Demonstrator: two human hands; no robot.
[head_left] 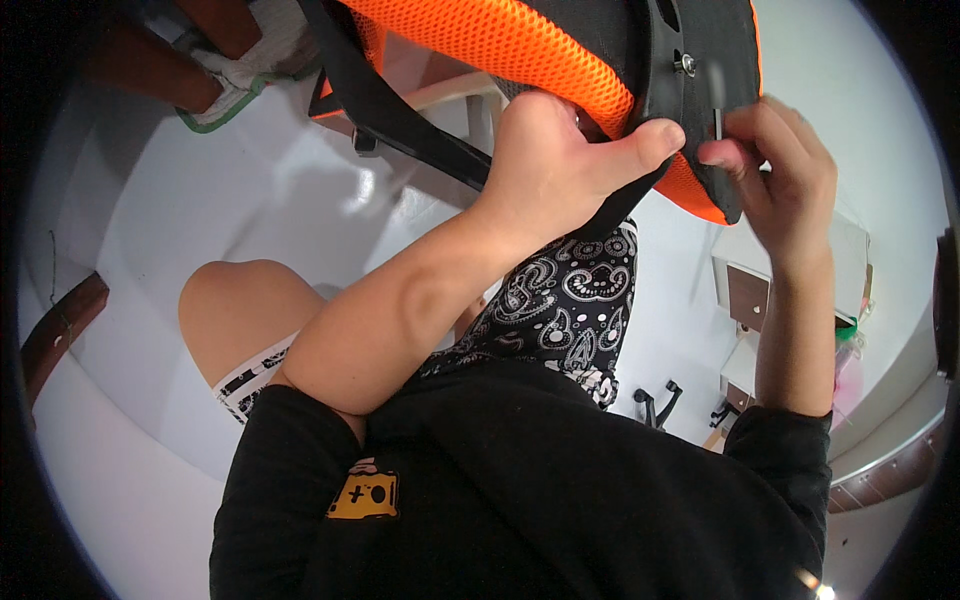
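Head view: we hold an orange-and-black chair part (500, 45) up ahead of us, our left hand (548, 150) curled around its edge, thumb laid against the black bracket (657, 85). Our right hand (785, 165) pinches a blurred, thin metal tool (717, 122), its long axis running up-picture, just right of the shiny round bolt (685, 65), which lies up-left of those fingertips. Honeycomb-holed mesh bulges beside smooth, dark, curved surfaces.

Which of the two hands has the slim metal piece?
The right hand, on the picture's right, pinches the slim metal piece; the left hand instead grips the orange-and-black mesh piece.
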